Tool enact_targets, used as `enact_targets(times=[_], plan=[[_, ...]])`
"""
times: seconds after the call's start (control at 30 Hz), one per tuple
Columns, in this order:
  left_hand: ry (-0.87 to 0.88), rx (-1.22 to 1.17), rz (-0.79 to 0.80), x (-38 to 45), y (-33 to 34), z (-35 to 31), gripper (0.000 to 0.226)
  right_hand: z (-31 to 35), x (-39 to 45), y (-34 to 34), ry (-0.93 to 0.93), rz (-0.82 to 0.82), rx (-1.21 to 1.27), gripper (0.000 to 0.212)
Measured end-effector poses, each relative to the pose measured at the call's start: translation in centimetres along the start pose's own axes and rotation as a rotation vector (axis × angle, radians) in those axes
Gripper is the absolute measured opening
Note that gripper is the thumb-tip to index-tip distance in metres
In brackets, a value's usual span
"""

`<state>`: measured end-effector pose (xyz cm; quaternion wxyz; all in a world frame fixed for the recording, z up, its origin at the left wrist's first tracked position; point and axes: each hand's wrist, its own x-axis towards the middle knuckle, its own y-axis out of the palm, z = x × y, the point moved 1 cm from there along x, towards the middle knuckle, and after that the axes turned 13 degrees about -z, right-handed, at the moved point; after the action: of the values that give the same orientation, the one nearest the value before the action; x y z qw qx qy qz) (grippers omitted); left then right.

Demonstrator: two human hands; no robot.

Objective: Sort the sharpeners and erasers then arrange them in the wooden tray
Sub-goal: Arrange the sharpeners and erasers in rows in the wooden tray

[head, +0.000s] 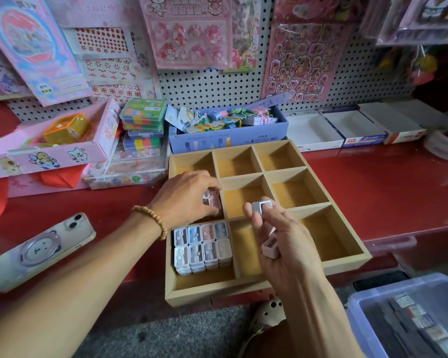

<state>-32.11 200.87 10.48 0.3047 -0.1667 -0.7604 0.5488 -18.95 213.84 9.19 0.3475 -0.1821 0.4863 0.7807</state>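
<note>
Right hand raised over divided wooden tray, pinching pale blue square sharpener, pink sharpener tucked beneath. Left hand curled round half-hidden pink sharpeners in middle-left compartment.

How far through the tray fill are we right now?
Early. Done: eight sharpeners packed in two rows in the wooden tray's near-left compartment. In hand: left hand setting sharpeners in the middle-left compartment; right hand holds two more. Left: the other compartments look empty, and the blue bin still holds stock.
</note>
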Motion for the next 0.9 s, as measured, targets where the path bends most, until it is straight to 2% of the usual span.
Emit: enact_targets(times=[0.17, 0.3, 0.4, 0.47, 0.53, 0.63, 0.9], plan=[[-0.033, 0.016, -0.016, 0.2, -0.3, 0.5, 0.039, -0.4, 0.3, -0.6, -0.139, -0.004, -0.214, 0.007], [-0.011, 0.051, 0.028, 0.0, -0.2, 0.7, 0.026, -0.3, 0.4, -0.6, -0.159, -0.001, -0.258, 0.004], [-0.014, 0.036, 0.045, -0.2, -0.1, 0.7, 0.03, -0.3, 0.3, -0.4, -0.169, 0.013, -0.277, 0.003], [-0.048, -0.081, 0.026, -0.2, -0.5, 0.6, 0.035, -0.4, 0.4, -0.4, -0.19, 0.007, -0.278, 0.004], [-0.071, -0.305, -0.007, -0.4, -1.5, -0.1, 0.033, -0.4, 0.7, -0.4, -0.219, 0.003, -0.285, 0.009], [-0.05, -0.58, 0.098, -0.7, -2.8, -2.0, 0.035, -0.5, 0.9, -0.2, -0.252, 0.071, -0.318, 0.015], [-0.065, -0.831, 0.162, -1.0, -3.1, -3.2, 0.034, -0.3, 1.0, -0.2, -0.23, 0.276, -0.3, 0.014]])
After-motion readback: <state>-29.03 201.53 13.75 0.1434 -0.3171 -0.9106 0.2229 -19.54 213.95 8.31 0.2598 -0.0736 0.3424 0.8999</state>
